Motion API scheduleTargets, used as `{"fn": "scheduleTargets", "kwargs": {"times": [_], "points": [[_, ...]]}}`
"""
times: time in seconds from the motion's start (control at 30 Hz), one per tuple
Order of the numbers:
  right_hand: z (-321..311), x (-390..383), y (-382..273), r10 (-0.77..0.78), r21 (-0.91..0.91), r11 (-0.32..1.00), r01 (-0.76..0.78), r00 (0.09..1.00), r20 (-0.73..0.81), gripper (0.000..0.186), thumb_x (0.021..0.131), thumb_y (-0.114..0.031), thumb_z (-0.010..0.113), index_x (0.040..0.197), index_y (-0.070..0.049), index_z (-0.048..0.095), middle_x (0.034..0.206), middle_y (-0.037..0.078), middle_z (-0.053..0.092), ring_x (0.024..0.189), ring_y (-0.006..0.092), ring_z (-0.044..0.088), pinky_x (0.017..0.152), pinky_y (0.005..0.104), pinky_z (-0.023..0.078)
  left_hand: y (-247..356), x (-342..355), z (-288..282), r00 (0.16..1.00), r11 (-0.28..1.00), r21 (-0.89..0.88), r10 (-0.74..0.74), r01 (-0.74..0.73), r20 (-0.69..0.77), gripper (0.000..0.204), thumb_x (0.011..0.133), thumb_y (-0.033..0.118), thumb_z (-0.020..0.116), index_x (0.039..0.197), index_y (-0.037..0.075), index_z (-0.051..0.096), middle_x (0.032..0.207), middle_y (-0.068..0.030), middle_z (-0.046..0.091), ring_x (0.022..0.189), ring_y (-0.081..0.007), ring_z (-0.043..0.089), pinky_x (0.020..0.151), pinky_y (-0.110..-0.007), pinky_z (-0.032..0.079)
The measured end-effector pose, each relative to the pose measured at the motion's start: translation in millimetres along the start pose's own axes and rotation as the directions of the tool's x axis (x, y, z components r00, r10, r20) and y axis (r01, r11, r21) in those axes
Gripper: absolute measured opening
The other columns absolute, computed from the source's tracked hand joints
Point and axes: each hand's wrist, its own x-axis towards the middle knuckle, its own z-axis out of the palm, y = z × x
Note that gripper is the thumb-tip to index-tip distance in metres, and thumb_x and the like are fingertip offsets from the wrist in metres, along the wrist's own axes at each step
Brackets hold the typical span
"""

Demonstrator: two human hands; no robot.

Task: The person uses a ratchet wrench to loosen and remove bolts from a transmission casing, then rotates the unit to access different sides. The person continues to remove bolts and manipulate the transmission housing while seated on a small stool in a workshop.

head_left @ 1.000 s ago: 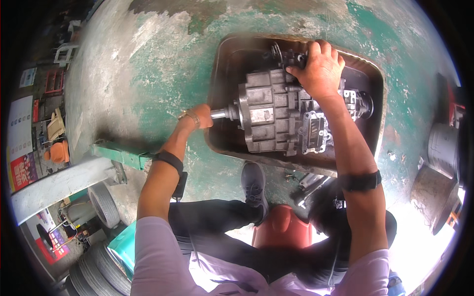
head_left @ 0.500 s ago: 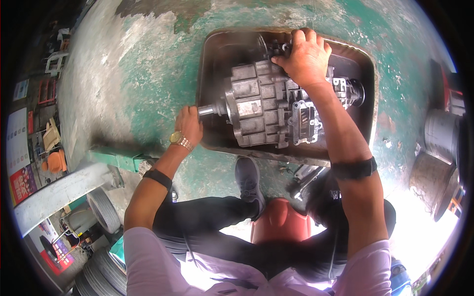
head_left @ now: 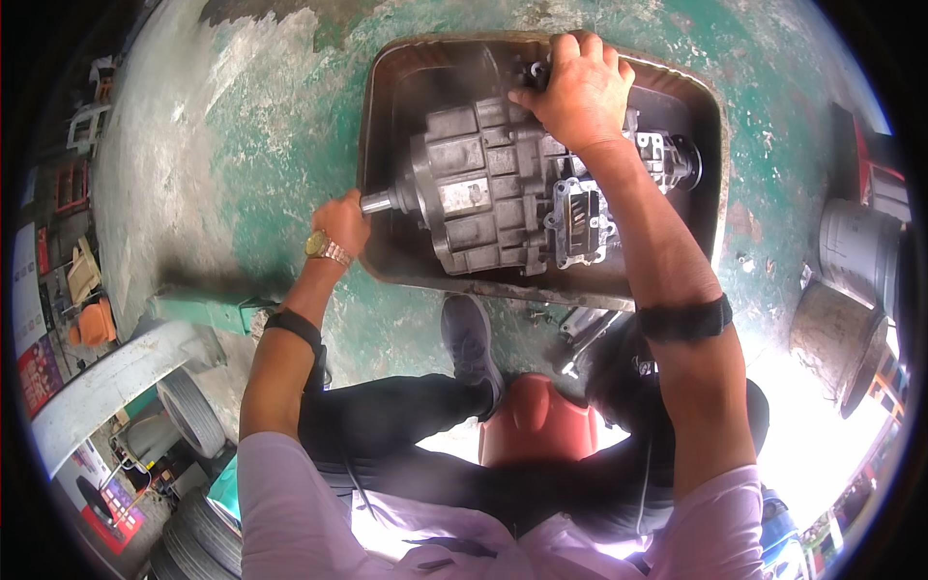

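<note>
A metal gearbox (head_left: pixel 474 193), with ribbed grey housing and an open flanged port, lies sideways in a dark brown tray (head_left: pixel 394 275). My left hand (head_left: pixel 342 220), with a wristwatch, is closed round the end of the shaft (head_left: pixel 381 201) at the gearbox's left. My right hand (head_left: pixel 582 94) grips the upper part of the gearbox, its fingers curled over fittings that are mostly hidden beneath it.
A red stool (head_left: pixel 536 420) is between my legs, beside loose metal parts (head_left: pixel 587 333). Lower left are a steel beam (head_left: pixel 116 372), green bracket (head_left: pixel 203 311) and tyres (head_left: pixel 188 411). Metal drums (head_left: pixel 833 343) stand at the right.
The view has shifted, so tray, gearbox and floor appear higher and further left. My left hand has turned on the shaft, bringing the watch face into view. My right hand keeps its hold.
</note>
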Motion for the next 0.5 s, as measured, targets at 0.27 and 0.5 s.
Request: {"fn": "scheduleTargets", "kwargs": {"times": [0.27,0.5], "points": [[-3,-2,-3,-0.027,-0.047,0.999,0.026,0.999,-0.019,0.065,0.065,-0.049,0.081,0.11,-0.009,0.057,0.117,0.011,0.054,0.114,0.0316,0.049,0.093,0.0485,0.039,-8,14,-3,0.994,0.995,-0.093,0.028,-0.018,0.103,0.017,0.073,0.009,0.067,0.089,0.003,0.068,0.084,-0.0239,0.066,0.08,-0.0446,0.063,0.073,-0.05,0.052],[-4,-2,-5,-0.037,-0.038,0.999,0.036,0.999,-0.026,0.064,0.065,-0.049,0.081,0.109,-0.01,0.057,0.115,0.011,0.055,0.113,0.0315,0.05,0.093,0.0484,0.039,-13,33,-11,0.903,0.982,-0.166,-0.006,0.086,0.431,0.022,0.071,0.011,0.067,0.089,0.0,0.069,0.089,-0.0245,0.068,0.086,-0.0408,0.066,0.075,-0.044,0.053]]}}
